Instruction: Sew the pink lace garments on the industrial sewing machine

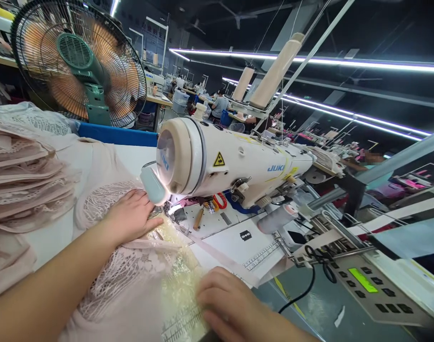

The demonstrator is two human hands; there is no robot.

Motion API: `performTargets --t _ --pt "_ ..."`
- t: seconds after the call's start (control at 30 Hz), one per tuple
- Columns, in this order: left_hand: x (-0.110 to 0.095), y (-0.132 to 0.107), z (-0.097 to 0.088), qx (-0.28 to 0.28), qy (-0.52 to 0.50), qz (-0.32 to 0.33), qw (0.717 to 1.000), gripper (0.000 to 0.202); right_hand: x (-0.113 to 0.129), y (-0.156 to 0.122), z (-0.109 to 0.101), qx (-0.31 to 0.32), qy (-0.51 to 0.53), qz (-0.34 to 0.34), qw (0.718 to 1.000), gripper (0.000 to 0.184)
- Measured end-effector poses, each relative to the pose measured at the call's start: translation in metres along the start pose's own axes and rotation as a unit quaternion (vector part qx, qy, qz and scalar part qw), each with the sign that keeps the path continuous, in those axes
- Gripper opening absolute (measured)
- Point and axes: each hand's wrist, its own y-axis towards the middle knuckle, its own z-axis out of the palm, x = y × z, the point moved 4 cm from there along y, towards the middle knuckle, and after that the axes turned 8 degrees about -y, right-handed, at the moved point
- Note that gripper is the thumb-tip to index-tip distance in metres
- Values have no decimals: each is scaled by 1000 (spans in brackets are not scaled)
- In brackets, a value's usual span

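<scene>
My left hand (131, 216) lies flat, fingers stretched out, on a pale pink lace piece (127, 270) just left of the needle area of a white sewing machine (234, 164). My right hand (231, 304) is at the bottom edge with its fingers curled down, pressing the near end of the lace and a pink strip (217, 254) on the machine bed. The fabric runs from my right hand up to the presser foot (174, 211), which is partly hidden by the machine head.
A stack of pink lace pieces (24, 175) lies at the left. A green fan (78, 61) stands behind it. A control panel (370, 285) with a lit green screen and black scissors (320, 259) sit at the right. Thread cones (274, 71) rise above the machine. Other workers sit far back.
</scene>
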Motion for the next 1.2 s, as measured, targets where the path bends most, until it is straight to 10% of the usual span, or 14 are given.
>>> performTargets --t 0.9,1.2 --pt "1 -6 -26 -52 30 -33 998 39 0 3 12 -80 9 22 997 6" --pt "3 13 -9 -22 -89 -120 989 34 -4 4 25 -138 0 46 989 7"
